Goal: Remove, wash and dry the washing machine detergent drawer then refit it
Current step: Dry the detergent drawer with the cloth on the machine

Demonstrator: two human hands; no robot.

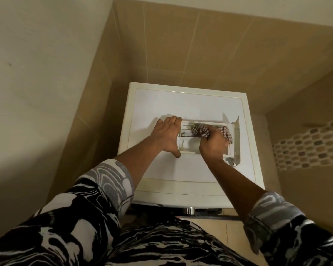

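Right hand (213, 144): fingers are curled round a patterned cloth (200, 130), which is pressed into the drawer (187, 145). Left hand (166, 134): the drawer's left end is gripped, fingers hooked over the far edge, thumb spread along the near edge. The drawer is laid flat on the washer (181, 104) top, taller end panel at right. A tiled wall (181, 45) is seen behind.

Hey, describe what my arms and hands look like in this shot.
Both arms wear swirly black, white and grey sleeves; the left sleeve and right sleeve end near the elbow in paler grey-and-white turned-back cuffs with stitched hems. Forearms, left hand and right hand are bare: no gloves, watch or rings visible.
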